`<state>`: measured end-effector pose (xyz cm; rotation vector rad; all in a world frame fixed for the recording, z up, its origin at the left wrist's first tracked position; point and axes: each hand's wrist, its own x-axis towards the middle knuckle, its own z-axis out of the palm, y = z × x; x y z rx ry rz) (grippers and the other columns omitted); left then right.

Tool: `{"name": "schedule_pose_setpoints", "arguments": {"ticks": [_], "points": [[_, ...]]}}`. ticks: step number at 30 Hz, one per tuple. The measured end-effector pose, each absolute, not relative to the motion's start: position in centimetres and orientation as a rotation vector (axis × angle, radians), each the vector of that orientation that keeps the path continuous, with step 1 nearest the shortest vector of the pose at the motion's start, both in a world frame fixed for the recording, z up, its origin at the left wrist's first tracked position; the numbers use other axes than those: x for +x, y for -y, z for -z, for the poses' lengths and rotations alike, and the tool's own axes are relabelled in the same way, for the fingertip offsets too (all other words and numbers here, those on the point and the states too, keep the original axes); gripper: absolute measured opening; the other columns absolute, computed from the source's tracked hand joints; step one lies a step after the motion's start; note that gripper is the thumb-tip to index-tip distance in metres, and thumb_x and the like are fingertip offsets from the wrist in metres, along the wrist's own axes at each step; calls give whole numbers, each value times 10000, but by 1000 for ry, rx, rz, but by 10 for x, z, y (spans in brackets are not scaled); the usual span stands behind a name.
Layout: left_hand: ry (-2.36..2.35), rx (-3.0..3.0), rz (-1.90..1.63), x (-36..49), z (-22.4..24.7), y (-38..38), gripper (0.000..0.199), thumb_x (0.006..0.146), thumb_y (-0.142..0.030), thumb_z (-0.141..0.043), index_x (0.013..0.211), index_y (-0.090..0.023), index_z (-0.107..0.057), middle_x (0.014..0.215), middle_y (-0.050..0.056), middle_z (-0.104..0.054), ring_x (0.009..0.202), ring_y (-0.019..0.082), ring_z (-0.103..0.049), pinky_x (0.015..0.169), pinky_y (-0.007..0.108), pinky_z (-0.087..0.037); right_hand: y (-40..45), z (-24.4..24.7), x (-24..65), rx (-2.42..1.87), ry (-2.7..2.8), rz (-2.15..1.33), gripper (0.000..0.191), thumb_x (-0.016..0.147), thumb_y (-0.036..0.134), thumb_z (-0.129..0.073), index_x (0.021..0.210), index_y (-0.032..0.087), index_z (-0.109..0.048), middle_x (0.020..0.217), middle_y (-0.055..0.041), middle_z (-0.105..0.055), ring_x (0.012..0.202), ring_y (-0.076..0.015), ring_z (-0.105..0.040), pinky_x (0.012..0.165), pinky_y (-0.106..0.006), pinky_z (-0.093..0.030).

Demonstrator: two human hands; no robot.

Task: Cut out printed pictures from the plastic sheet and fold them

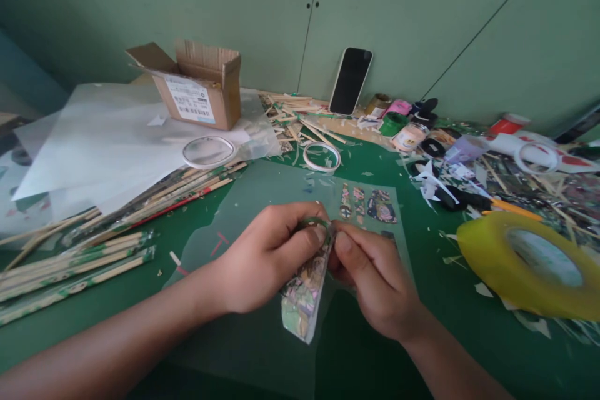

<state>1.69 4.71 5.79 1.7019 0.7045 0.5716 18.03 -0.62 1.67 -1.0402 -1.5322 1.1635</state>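
Note:
My left hand (281,250) is closed, with thumb and fingers pinching a flat, colourful printed piece (300,309) that hangs down between my hands. A thin green curved edge (315,221) shows above my left thumb; I cannot tell what it belongs to. My right hand (375,275) is closed too, its thumb and forefinger pinching at the upper right edge of the printed piece. What lies right between the fingertips is hidden. Past my hands, small printed cut-outs (382,207) lie on a translucent sheet (262,200).
Wrapped chopsticks (70,269) lie at the left, near an open cardboard box (201,84) on white sheets. A phone (350,81) leans on the wall. Thin tape rolls (321,169), paint jars (410,136), scraps and a large yellow tape roll (487,262) occupy the middle and right.

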Motion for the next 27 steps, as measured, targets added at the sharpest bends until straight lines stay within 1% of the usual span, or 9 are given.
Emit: {"name": "schedule_pose_setpoints", "arguments": {"ticks": [6,12,15,20,24,27], "points": [[-695,1713,-591,16,-57,-48,226,915,-206,-404,715,-166,-502,647,-48,-478,609,81,-422,588,201,-355,7,-17,181,-1035,1530,-1199,334,991,367,-389,707,198,-437,627,38,-411,517,-84,-347,471,-247,-269],[-734,1712,-601,17,-57,-48,216,914,-225,-412,723,-166,-495,650,-47,-463,614,81,-414,586,198,-354,6,-20,182,-1037,1579,-1169,339,999,354,-373,704,200,-432,615,46,-399,539,-80,-381,506,-236,-303],[-753,1703,-644,17,-55,-50,209,905,-216,-420,715,-163,-491,656,-46,-457,614,78,-406,576,195,-346,7,-23,180,-1055,1672,-1127,338,1000,344,-355,701,202,-423,603,44,-394,524,-84,-382,499,-245,-295],[-811,1594,-737,15,-52,-58,194,902,-244,-444,731,-169,-492,626,-57,-393,541,69,-327,497,200,-295,10,-27,174,-1002,1862,-1118,308,987,309,-348,713,203,-438,583,38,-417,505,-91,-419,487,-262,-280],[-830,1605,-746,17,-52,-59,216,896,-251,-452,698,-167,-474,602,-59,-377,524,67,-315,476,203,-276,8,-21,173,-1016,1588,-1199,340,990,367,-357,705,208,-453,584,41,-376,494,-94,-369,456,-258,-264],[-824,1619,-728,19,-52,-57,245,901,-279,-454,684,-167,-462,574,-64,-367,506,64,-310,476,205,-274,4,-16,175,-1088,1363,-1146,281,983,372,-405,773,213,-503,579,57,-342,465,-88,-308,431,-254,-233]]}}
